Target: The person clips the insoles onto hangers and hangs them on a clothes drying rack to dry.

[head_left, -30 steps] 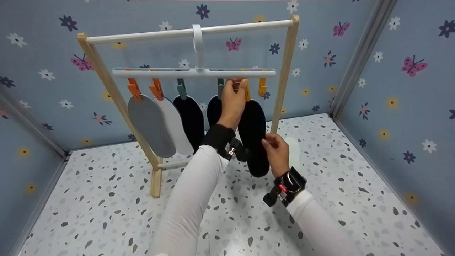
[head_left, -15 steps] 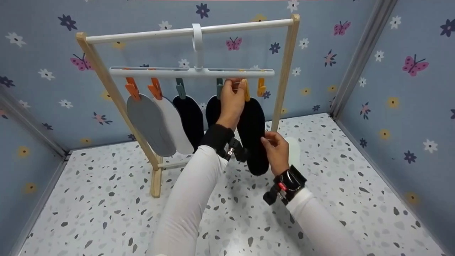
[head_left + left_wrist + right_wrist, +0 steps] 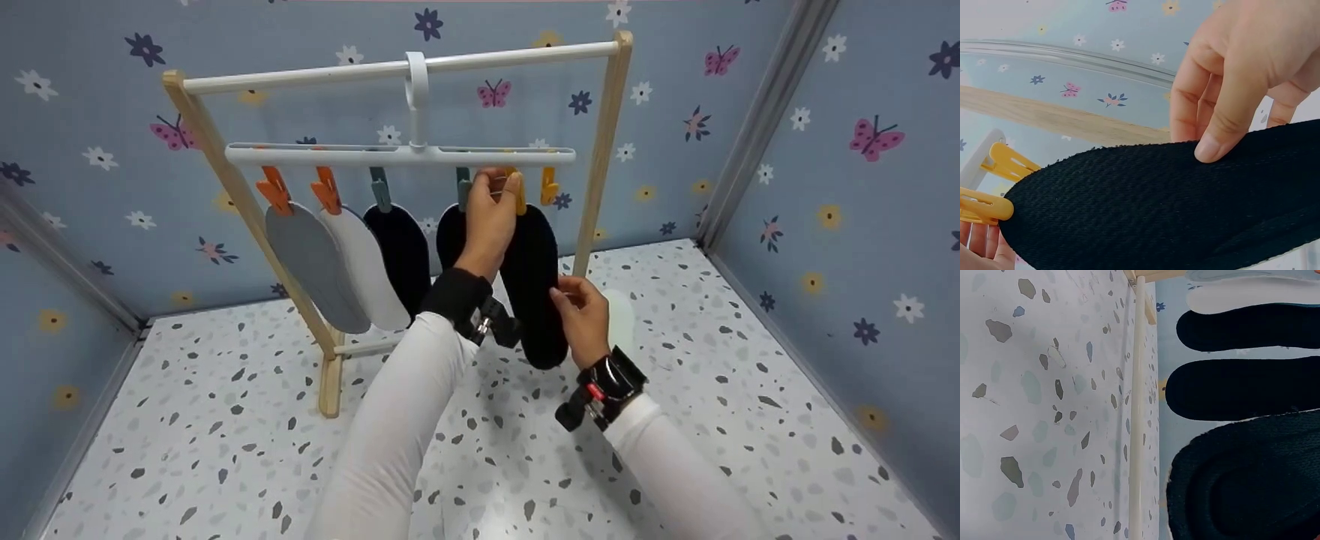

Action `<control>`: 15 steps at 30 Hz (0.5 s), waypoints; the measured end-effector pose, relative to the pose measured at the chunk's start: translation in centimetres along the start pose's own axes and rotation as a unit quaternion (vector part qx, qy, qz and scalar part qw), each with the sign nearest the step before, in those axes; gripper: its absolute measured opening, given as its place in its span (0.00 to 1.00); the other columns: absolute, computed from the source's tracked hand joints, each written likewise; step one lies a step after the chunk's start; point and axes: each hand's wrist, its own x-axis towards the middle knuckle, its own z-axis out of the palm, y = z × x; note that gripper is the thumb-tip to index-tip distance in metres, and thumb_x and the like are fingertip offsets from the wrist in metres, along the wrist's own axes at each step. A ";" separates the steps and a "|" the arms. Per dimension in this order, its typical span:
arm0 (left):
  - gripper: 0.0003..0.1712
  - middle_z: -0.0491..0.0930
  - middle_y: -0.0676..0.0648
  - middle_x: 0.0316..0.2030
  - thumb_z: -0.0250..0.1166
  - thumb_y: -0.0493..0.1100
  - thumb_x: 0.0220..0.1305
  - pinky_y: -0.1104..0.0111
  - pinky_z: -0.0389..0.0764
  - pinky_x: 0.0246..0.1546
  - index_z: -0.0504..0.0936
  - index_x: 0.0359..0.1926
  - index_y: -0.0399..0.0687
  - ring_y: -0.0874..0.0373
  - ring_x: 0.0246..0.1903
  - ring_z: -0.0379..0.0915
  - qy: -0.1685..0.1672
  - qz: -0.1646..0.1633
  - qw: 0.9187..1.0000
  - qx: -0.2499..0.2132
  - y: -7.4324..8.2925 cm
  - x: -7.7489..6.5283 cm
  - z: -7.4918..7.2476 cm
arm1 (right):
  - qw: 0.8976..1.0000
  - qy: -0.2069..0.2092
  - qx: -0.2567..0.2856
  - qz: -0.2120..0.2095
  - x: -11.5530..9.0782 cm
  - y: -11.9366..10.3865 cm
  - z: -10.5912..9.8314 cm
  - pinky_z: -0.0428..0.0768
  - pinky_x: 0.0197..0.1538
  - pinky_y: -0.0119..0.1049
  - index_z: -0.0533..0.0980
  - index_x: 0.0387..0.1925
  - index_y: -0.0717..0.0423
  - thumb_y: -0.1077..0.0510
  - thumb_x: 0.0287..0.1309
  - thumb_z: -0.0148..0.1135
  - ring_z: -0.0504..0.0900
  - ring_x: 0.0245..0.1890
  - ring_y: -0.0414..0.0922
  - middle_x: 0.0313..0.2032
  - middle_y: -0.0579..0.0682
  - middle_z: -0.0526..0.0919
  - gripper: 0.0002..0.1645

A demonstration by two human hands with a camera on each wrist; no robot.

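Note:
A black insole (image 3: 531,285) hangs at the right of the white clip hanger (image 3: 360,157), its top end between the tips of a yellow clothespin (image 3: 521,196). My left hand (image 3: 489,229) is raised to that clothespin and pinches it. In the left wrist view, the clothespin (image 3: 988,205) bites the rounded end of the insole (image 3: 1129,197), with left fingertips (image 3: 985,244) behind it. My right hand (image 3: 586,319) pinches the insole's right edge lower down, thumb on the near face. The right wrist view shows the insole's lower end (image 3: 1241,484).
More insoles hang leftward: grey (image 3: 315,262), white (image 3: 367,262) and two black ones, held by orange and green clothespins. Another yellow clothespin (image 3: 550,186) hangs at the right end. The wooden-sided rack (image 3: 606,142) stands by the wall. A pale insole-shaped piece (image 3: 620,322) lies behind my right hand.
The hanger has shifted slightly to the left along with its clothespins, and the black insole's top has moved a little left. Both hands keep their grips almost in place.

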 end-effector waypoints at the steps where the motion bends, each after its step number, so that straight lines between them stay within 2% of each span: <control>1: 0.16 0.72 0.43 0.49 0.52 0.44 0.71 0.71 0.74 0.42 0.69 0.54 0.41 0.55 0.45 0.71 0.000 0.000 1.000 -0.002 0.0 0.0 0.0 | 1.000 -0.001 0.000 0.001 0.0 0.0 0.0 0.74 0.42 0.33 0.77 0.43 0.64 0.64 0.60 0.61 0.77 0.38 0.47 0.40 0.57 0.80 0.10; 9: 0.19 0.73 0.42 0.52 0.52 0.44 0.71 0.71 0.73 0.44 0.68 0.58 0.41 0.55 0.48 0.71 -0.003 0.010 1.000 -0.019 -0.4 -0.5 -0.2 | 1.000 -0.002 0.002 0.019 0.2 0.2 0.2 0.75 0.43 0.34 0.77 0.43 0.63 0.63 0.60 0.60 0.77 0.38 0.46 0.40 0.56 0.80 0.10; 15: 0.22 0.73 0.42 0.54 0.52 0.45 0.71 0.70 0.73 0.47 0.66 0.62 0.41 0.55 0.50 0.71 -0.018 0.030 0.999 -0.028 -0.8 -1.1 -0.4 | 1.000 -0.003 -0.006 0.030 0.4 0.6 0.1 0.74 0.44 0.34 0.77 0.44 0.62 0.62 0.61 0.60 0.77 0.39 0.46 0.41 0.56 0.80 0.11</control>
